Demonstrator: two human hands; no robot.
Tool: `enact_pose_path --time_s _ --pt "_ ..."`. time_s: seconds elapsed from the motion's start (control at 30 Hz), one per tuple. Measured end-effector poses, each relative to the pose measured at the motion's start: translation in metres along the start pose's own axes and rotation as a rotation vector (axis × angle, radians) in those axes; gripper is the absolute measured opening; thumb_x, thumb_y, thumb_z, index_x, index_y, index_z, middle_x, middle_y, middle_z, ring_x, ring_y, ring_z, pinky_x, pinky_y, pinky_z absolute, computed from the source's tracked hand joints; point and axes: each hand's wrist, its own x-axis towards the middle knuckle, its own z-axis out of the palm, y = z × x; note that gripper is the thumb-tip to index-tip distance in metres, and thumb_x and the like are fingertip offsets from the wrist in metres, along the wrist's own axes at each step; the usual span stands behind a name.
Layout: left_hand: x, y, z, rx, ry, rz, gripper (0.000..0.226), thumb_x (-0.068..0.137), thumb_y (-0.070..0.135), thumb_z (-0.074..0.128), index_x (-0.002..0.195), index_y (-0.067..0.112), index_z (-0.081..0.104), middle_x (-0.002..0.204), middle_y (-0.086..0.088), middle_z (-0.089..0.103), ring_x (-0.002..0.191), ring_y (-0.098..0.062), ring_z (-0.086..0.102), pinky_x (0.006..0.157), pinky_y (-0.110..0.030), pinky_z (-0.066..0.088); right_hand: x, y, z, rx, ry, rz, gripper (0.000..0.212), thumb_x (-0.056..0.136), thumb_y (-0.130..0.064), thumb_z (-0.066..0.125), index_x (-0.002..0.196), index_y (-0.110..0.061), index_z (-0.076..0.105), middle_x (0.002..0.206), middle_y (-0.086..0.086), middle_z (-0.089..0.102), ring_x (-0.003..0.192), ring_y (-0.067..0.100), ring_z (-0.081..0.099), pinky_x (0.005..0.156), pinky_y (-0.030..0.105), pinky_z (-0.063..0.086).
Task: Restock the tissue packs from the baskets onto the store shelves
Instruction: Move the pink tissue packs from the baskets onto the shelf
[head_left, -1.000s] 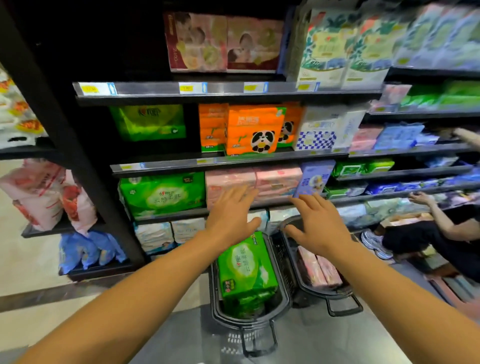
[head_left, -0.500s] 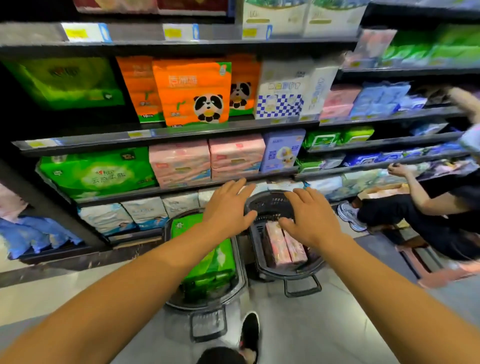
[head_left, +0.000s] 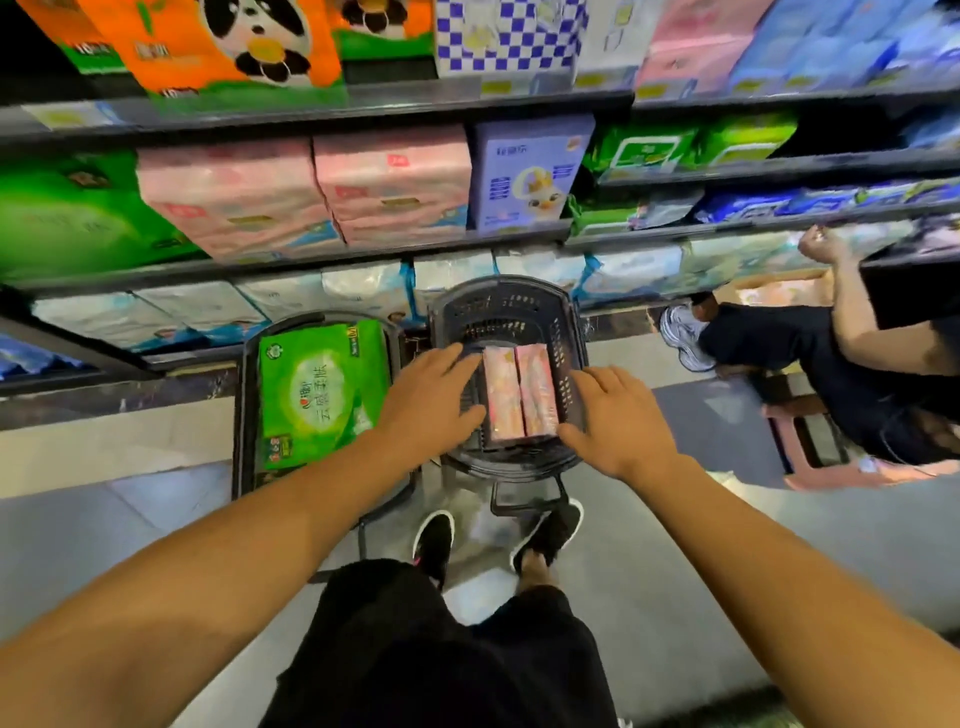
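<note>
We see both hands stretched down over the dark plastic mesh basket (head_left: 511, 306) on the grey floor (head_left: 727, 545). Two pink plastic-wrapped tissue packs (head_left: 521, 391) lie side by side inside it. Our left hand (head_left: 426, 402) spreads flat just left of the packs, grip wide, holding nothing. Our right hand (head_left: 618, 415) spreads over the basket's right rim, grip wide too. Beside it on the left, a second dark basket (head_left: 244, 415) carries a large green soft tissue pack (head_left: 317, 389). More pink packs (head_left: 311, 192) stand on the dark store shelf (head_left: 291, 262) above

Two packs (head_left: 521, 391) in right-hand basket (head_left: 506, 304)
</note>
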Motion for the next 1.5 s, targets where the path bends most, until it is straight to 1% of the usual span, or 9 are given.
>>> enact_pose_path --time_s 0.4,0.5,0.63,0.87,1.07,1.23,1.3,1.37,1.5 --pt "0.097 0.048 0.097 0.032 -0.093 -0.316 0.071 0.087 0.049 0.057 0.147 0.016 0.04 0.152 -0.013 0.039 0.136 -0.037 0.039 0.111 -0.047 0.035 0.142 0.112 0.047 -0.066 -0.15 -0.344 0.074 0.084 -0.043 0.066 0.146 -0.01 0.042 0.146 0.014 0.047 0.134 0.037 0.041 0.111 0.047 0.036" --pt "0.111 0.043 0.127 -0.009 -0.042 -0.366 0.07 0.077 0.048 0.058 0.137 0.011 0.054 0.139 -0.017 0.054 0.122 -0.04 0.053 0.101 -0.051 0.044 0.171 0.118 0.062 -0.138 -0.201 -0.433 0.074 0.089 -0.045 0.06 0.15 -0.012 0.034 0.151 0.011 0.04 0.139 0.034 0.035 0.117 0.043 0.028" --pt "0.136 0.027 0.165 -0.042 -0.074 -0.484 0.074 0.082 0.054 0.047 0.145 0.015 0.043 0.148 -0.014 0.044 0.133 -0.035 0.044 0.108 -0.048 0.035 0.208 0.122 0.094 -0.2 -0.285 -0.534 0.075 0.092 -0.047 0.056 0.153 -0.014 0.028 0.156 0.008 0.033 0.145 0.03 0.027 0.119 0.039 0.022" --pt "0.168 -0.004 0.266 -0.3 -0.049 -0.639 0.066 0.09 0.041 0.061 0.148 0.016 0.041 0.151 -0.011 0.042 0.136 -0.036 0.038 0.11 -0.046 0.038 0.289 0.108 0.196 -0.219 -0.366 -0.601 0.081 0.092 -0.047 0.058 0.156 -0.018 0.019 0.161 0.007 0.025 0.149 0.029 0.02 0.122 0.042 0.018" --pt "0.204 -0.038 0.373 -0.428 -0.095 -0.682 0.065 0.09 0.041 0.062 0.146 0.014 0.043 0.145 -0.01 0.047 0.131 -0.034 0.045 0.103 -0.048 0.046 0.346 0.098 0.309 -0.146 -0.459 -0.543 0.085 0.092 -0.028 0.064 0.158 -0.024 0.011 0.165 0.004 0.009 0.151 0.03 0.011 0.122 0.042 0.018" --pt "0.227 -0.065 0.441 -0.456 -0.028 -0.709 0.067 0.085 0.041 0.064 0.143 0.015 0.044 0.138 -0.008 0.053 0.125 -0.032 0.052 0.097 -0.047 0.051 0.393 0.081 0.369 -0.124 -0.342 -0.561 0.105 0.08 0.01 0.06 0.155 -0.04 0.006 0.165 -0.006 -0.013 0.151 0.03 0.0 0.12 0.046 0.021" --pt "0.233 -0.072 0.458 -0.479 -0.01 -0.719 0.069 0.086 0.041 0.064 0.146 0.015 0.041 0.142 -0.008 0.05 0.129 -0.03 0.049 0.1 -0.046 0.049 0.411 0.073 0.388 -0.13 -0.284 -0.608 0.088 0.084 0.004 0.058 0.153 -0.038 0.023 0.165 -0.001 -0.004 0.15 0.032 0.005 0.119 0.048 0.021" --pt "0.239 -0.076 0.47 -0.518 0.019 -0.726 0.07 0.086 0.04 0.063 0.147 0.014 0.04 0.144 -0.007 0.049 0.131 -0.029 0.048 0.103 -0.045 0.046 0.424 0.069 0.403 -0.086 -0.254 -0.617 0.048 0.094 -0.01 0.051 0.14 -0.025 0.051 0.157 0.011 0.024 0.144 0.034 0.021 0.116 0.05 0.025" --pt "0.243 -0.075 0.47 -0.604 0.034 -0.682 0.065 0.082 0.041 0.068 0.14 0.019 0.047 0.127 -0.006 0.059 0.114 -0.027 0.058 0.096 -0.043 0.05 0.43 0.077 0.41 0.032 -0.108 -0.687 0.008 0.086 -0.013 0.065 0.09 -0.01 0.071 0.111 0.008 0.065 0.127 0.027 0.034 0.108 0.042 0.027"
